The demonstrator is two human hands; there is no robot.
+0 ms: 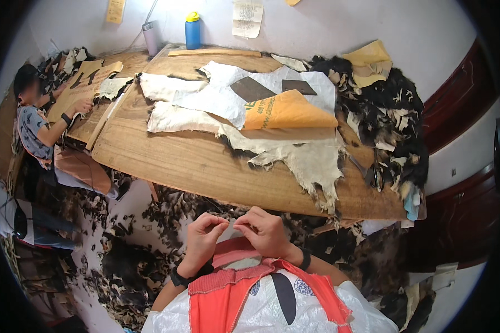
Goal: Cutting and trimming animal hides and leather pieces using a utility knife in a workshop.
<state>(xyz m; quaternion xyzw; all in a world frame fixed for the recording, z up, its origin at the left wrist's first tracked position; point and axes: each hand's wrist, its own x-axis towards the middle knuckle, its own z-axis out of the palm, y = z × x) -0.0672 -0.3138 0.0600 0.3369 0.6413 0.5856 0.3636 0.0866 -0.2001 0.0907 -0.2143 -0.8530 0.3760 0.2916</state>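
Note:
My left hand (pixel 203 237) and my right hand (pixel 265 233) are held up close together, just short of the table's near edge. On both, the thumb and forefinger are pinched, with the fingertips nearly meeting. Whatever lies in the pinches, if anything, is too small to make out. Below them a red cloth (pixel 216 302) with a ribbed edge lies over my lap and white clothing. Beyond my hands, on the wooden table (pixel 166 161), a pale hide with dark fur edges (pixel 311 161) spreads out under white sheeting (pixel 216 100) and a folded orange printed sheet (pixel 291 111).
Dark flat pieces (pixel 253 89) lie on the sheeting. Black fur scraps (pixel 383 105) heap at the table's right end, with scissors (pixel 378 175) nearby. A blue bottle (pixel 193 33) and a wooden strip (pixel 214 53) are at the back. Another person (pixel 36 119) works at the left. Fur scraps litter the floor.

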